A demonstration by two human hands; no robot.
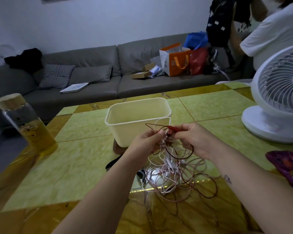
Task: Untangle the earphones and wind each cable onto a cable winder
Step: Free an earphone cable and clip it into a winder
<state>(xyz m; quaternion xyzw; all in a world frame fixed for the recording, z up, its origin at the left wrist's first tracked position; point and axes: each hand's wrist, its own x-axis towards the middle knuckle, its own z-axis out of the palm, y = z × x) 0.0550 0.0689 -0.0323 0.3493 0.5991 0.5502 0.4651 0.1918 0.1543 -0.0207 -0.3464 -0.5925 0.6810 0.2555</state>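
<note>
A tangle of earphone cables (174, 173), white, pink and dark red, hangs from both hands down onto the yellow-green table (78, 164). My left hand (147, 141) pinches several strands near the top of the tangle. My right hand (191, 139) pinches a small red piece (172, 127) on the dark red cable, just to the right of the left hand. White earbuds show in the middle of the pile. Under my left forearm lie a black object (112, 162) and a grey-and-white round object (142, 174); whether these are cable winders I cannot tell.
A cream plastic tub (137, 105) stands just behind my hands. A bottle with yellow liquid (27, 125) is at the left, a white fan (277, 98) at the right, a purple phone case (287, 168) by the right edge. Beyond the table are a grey sofa and a person.
</note>
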